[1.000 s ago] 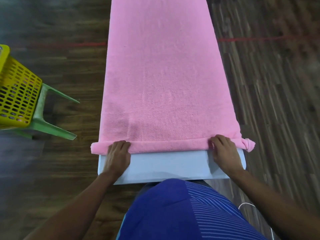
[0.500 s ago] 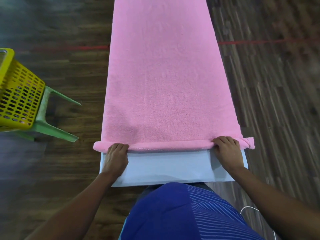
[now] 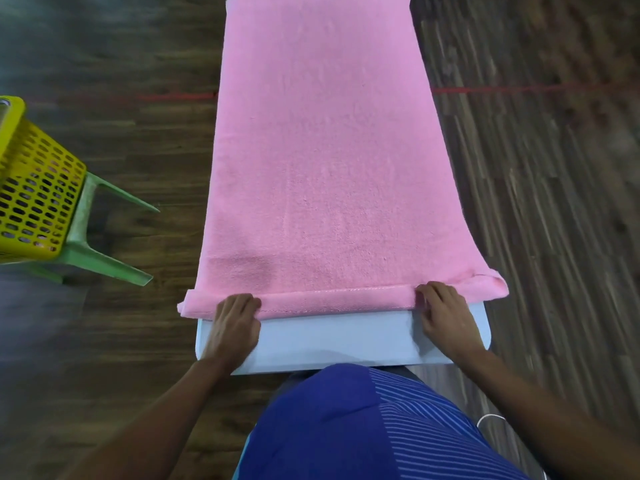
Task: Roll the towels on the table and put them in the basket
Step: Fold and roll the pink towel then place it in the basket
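The pink towel (image 3: 325, 168) lies flat along the white table (image 3: 332, 337) with only its near end turned into 1 thin roll, so nearly all the rolling is left. The yellow basket (image 3: 38, 202) sits on a green stool (image 3: 104, 258), well apart to the left. The left hand (image 3: 233, 323) and right hand (image 3: 446, 320) grip the roll, fingers curled over it.

Ahead of your left hand (image 3: 235, 323), the long pink fluffy towel (image 3: 322, 150) runs off the top edge.
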